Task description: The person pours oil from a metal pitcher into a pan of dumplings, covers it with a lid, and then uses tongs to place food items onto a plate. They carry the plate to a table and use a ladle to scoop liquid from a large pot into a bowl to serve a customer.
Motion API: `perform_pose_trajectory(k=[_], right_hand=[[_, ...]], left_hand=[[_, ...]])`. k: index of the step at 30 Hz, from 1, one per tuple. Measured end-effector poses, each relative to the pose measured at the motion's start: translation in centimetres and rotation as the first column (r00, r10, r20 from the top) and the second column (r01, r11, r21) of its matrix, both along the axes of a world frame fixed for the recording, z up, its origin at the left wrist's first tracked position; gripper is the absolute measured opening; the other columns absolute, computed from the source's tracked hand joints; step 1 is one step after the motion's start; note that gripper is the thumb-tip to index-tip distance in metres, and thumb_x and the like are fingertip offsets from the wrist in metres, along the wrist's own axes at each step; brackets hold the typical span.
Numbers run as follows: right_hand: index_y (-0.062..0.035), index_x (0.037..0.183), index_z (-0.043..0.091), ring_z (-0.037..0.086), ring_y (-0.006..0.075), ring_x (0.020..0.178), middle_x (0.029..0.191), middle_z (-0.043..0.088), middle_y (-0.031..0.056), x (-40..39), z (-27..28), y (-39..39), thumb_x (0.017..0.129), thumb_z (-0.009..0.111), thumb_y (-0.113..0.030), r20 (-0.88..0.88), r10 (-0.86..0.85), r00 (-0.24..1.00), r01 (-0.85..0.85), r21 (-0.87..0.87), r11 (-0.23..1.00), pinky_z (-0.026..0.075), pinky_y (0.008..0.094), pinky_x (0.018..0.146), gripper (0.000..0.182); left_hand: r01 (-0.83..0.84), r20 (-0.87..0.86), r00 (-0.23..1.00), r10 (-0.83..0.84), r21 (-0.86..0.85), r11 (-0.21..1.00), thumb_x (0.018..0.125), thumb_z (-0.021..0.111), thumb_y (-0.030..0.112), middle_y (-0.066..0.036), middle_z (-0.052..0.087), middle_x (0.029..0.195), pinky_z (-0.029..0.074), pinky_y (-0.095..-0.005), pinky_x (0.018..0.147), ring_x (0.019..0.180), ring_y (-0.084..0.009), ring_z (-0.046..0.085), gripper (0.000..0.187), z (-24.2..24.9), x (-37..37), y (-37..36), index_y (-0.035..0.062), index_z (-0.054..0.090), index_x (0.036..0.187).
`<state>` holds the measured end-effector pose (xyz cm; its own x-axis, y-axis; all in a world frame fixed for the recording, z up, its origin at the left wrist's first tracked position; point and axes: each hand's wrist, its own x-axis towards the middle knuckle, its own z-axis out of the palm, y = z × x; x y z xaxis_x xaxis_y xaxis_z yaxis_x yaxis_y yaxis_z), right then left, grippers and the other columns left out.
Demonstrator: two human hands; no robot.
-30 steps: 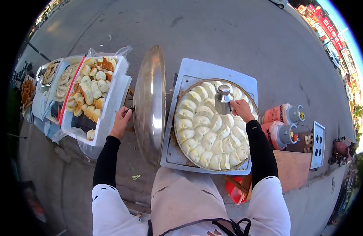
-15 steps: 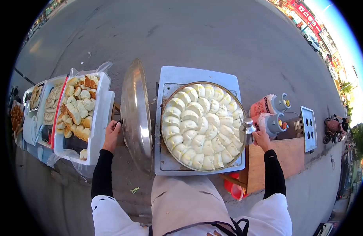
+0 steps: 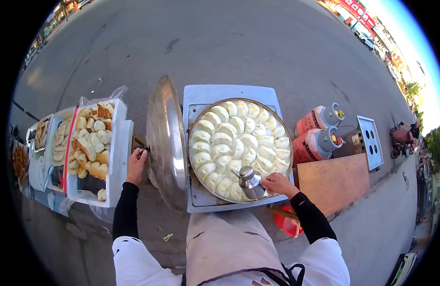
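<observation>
A wide round pan (image 3: 192, 167) full of pale, folded dumplings (image 3: 249, 140) sits on a square metal stove top (image 3: 229, 91). Over the near right part of the pan, my right hand (image 3: 278, 184) grips a small steel oil pot (image 3: 251, 180) by its side; its thin spout points left over the dumplings. My left hand (image 3: 137, 166) is closed on the dark knob of a large metal lid (image 3: 167, 143). That lid stands on edge to the left of the pan, its domed side toward my left hand.
Left of the lid, a white foam box (image 3: 116, 157) holds browned buns (image 3: 93, 138), with flat breads (image 3: 63, 132) beyond. To the right are two gas cylinders (image 3: 309, 145), a wooden board (image 3: 332, 181) and a red bucket (image 3: 287, 224) under it.
My right hand has carried the oil pot left and toward me, from the pan's right rim to over its near dumplings. The left hand still holds the lid knob.
</observation>
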<state>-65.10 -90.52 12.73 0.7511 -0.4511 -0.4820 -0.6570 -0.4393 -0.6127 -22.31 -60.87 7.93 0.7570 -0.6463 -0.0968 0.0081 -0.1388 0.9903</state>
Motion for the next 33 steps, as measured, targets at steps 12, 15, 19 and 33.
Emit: perform_pose_trajectory(k=[12,15,19,33], right_hand=[[-0.0023,0.059,0.056,0.055,0.0105,0.044,0.052,0.058,0.0064,1.2,-2.0,-7.0,0.089,0.053,-0.031,0.232,-0.440,0.867,0.463,-0.050,0.885,0.041,0.0246,0.041,0.041],[-0.0015,0.058,0.056,0.056,0.0112,0.043,0.050,0.057,0.0063,-2.6,-1.3,-6.7,0.088,0.053,-0.029,0.155,-0.420,0.894,0.444,-0.199,0.873,0.042,0.0254,0.041,0.041],[-0.0012,0.056,0.056,0.055,0.0114,0.043,0.050,0.057,0.0057,-5.9,-1.1,-5.1,0.088,0.054,-0.030,0.094,-0.447,0.890,0.455,-0.101,0.885,0.042,0.0254,0.042,0.043],[-0.0005,0.061,0.059,0.056,0.0109,0.047,0.053,0.059,0.0062,-2.1,-2.1,-1.9,0.088,0.055,-0.030,0.142,-0.461,0.876,0.466,-0.002,0.885,0.042,0.0243,0.046,0.041]], left_hand=[[0.034,0.069,0.997,-0.038,0.053,0.998,0.093,0.057,0.023,0.008,0.041,0.069,0.031,-0.0197,0.056,0.063,-0.0018,0.036,0.020,1.2,-0.7,0.2,0.0086,0.051,0.081],[0.044,0.072,0.996,-0.046,0.027,0.999,0.093,0.057,0.023,0.008,0.040,0.068,0.030,-0.0196,0.055,0.062,-0.0018,0.036,0.020,0.8,-0.4,-0.1,0.0087,0.050,0.081],[0.072,0.040,0.997,-0.073,0.029,0.997,0.094,0.057,0.022,0.008,0.039,0.068,0.030,-0.0196,0.055,0.062,-0.0018,0.035,0.020,1.3,-0.5,-0.7,0.0091,0.049,0.080],[0.191,0.111,0.973,-0.202,0.104,0.976,0.092,0.059,0.025,0.008,0.040,0.066,0.031,-0.0190,0.054,0.060,-0.0018,0.038,0.021,2.5,-1.3,-4.9,0.0109,0.050,0.079]])
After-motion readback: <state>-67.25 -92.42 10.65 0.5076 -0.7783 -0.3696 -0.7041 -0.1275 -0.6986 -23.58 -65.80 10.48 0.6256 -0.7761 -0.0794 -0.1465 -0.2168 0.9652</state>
